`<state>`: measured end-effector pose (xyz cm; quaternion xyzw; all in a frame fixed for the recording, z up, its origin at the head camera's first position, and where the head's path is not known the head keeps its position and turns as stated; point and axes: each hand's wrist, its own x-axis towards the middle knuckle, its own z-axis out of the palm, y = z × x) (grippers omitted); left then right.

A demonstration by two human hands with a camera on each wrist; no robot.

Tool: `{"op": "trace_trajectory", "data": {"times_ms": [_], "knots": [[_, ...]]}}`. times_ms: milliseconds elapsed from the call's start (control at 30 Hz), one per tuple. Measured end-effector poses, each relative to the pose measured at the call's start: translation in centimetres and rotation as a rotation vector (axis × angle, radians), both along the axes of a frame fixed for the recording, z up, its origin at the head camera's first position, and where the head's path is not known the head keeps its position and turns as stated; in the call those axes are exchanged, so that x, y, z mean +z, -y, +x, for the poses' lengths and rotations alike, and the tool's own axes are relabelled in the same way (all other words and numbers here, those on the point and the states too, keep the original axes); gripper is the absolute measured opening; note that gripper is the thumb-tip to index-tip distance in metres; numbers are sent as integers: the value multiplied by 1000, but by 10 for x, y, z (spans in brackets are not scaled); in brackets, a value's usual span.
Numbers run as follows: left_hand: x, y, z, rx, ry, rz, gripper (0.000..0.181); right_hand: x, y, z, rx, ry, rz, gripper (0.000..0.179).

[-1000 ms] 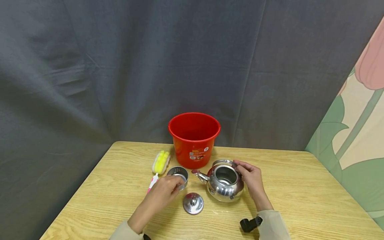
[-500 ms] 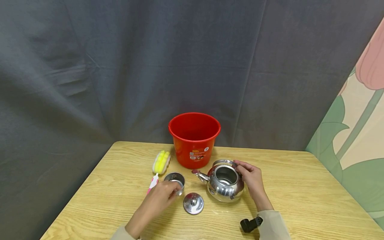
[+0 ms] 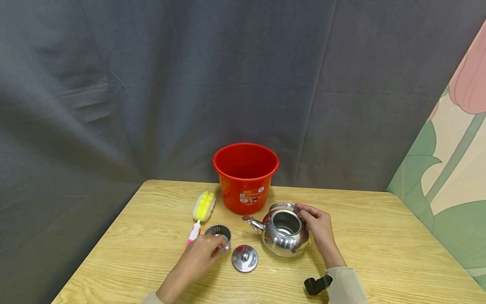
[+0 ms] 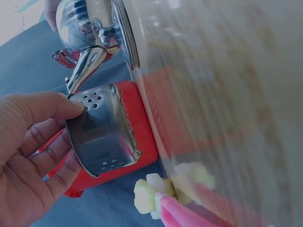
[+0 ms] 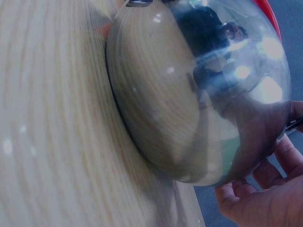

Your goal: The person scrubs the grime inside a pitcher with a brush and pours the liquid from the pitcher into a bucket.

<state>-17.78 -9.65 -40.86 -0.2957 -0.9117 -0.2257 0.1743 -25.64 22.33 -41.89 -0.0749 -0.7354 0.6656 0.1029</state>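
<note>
My left hand (image 3: pixel 201 253) pinches the rim of a small steel strainer cup (image 4: pixel 102 132), thumb on the near side and fingers behind in the left wrist view. Holes show in the cup's wall. To its right, a shiny steel kettle (image 3: pixel 285 242) stands lidless on the table, spout pointing left. My right hand (image 3: pixel 320 226) grips the right end of the kettle's handle, and its fingertips show beside the round body (image 5: pixel 189 94) in the right wrist view. The kettle's round lid (image 3: pixel 244 258) lies knob up between the cup and the kettle.
A red plastic bucket (image 3: pixel 247 185) stands behind the kettle, near the table's back edge. Left of the bucket lies a sponge brush (image 3: pixel 204 207) with a yellow and white head and a pink and white handle. A grey curtain (image 3: pixel 228 84) hangs behind the wooden table (image 3: pixel 379 253).
My left hand has drawn the strainer cup a little left and towards me, away from the kettle's spout. The right hand, kettle and lid have kept their places.
</note>
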Motion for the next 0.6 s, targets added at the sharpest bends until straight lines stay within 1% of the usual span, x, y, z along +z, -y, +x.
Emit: {"op": "trace_trajectory", "data": {"times_ms": [167,367,600], "knots": [[-2,2,0,7,42,-7,20,0,0,0,0,-14,5,28],[-3,5,1,11,63,-9,20,-1,0,-1,-2,-6,13,28],[-2,5,2,-4,92,-7,21,-1,0,-1,0,-2,19,28]]}}
